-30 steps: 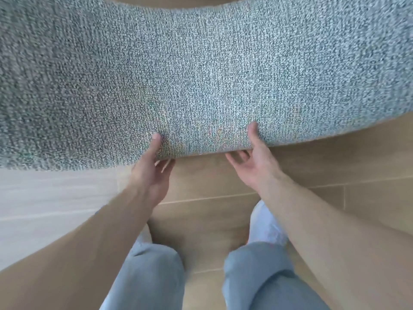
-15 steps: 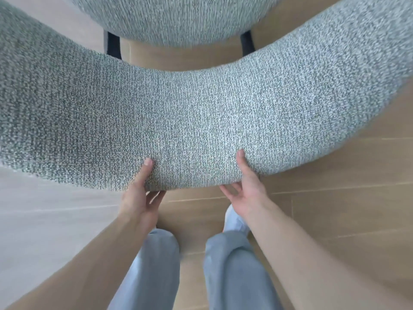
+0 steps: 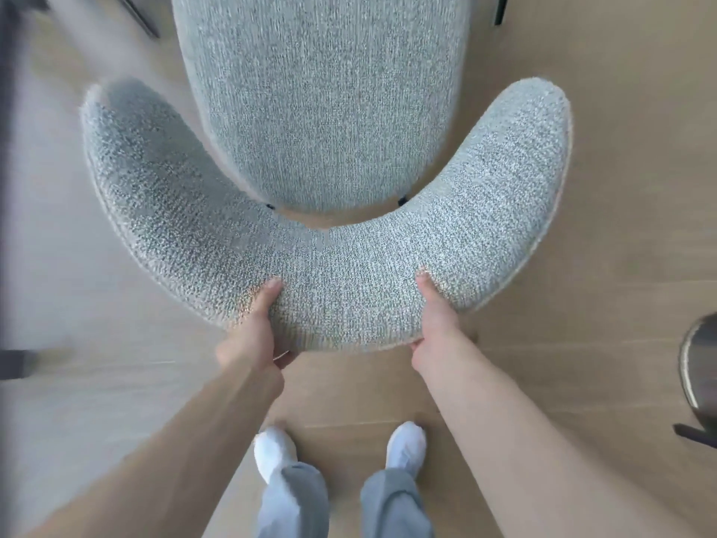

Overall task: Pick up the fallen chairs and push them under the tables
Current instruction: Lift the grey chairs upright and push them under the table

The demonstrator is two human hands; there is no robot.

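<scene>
**Kid:** What are the hands doing?

**Friend:** The left hand [image 3: 258, 335] grips the bottom edge of the chair's curved backrest [image 3: 329, 281]. Its thumb lies flat on top of the fuzzy cloth, and its fingers curl under the edge. The right hand [image 3: 434, 324] grips the same edge a little way off at 3 o'clock from the left one. Its thumb is on top too, and its fingers go underneath, so I cannot see them well.

**Kid:** Where is the chair?

**Friend:** The grey chair [image 3: 322, 110] fills the middle, standing upright on the floor. Its seat is at 12 o'clock from the hands. The backrest bends round the near end of the seat like a big banana, with its two ends pointing to 10 and 2 o'clock.

**Kid:** What is near it?

**Friend:** The wooden floor [image 3: 620, 188] is all around. At 6 o'clock from the hands are two white shoes [image 3: 405, 446] and grey trouser legs [image 3: 392, 502]. At the far right edge, around 3 o'clock, there is a dark round thing [image 3: 700, 366], but I cannot tell what it is. Dark blurry shapes [image 3: 7, 149] sit at the left edge, at 9 o'clock.
</scene>
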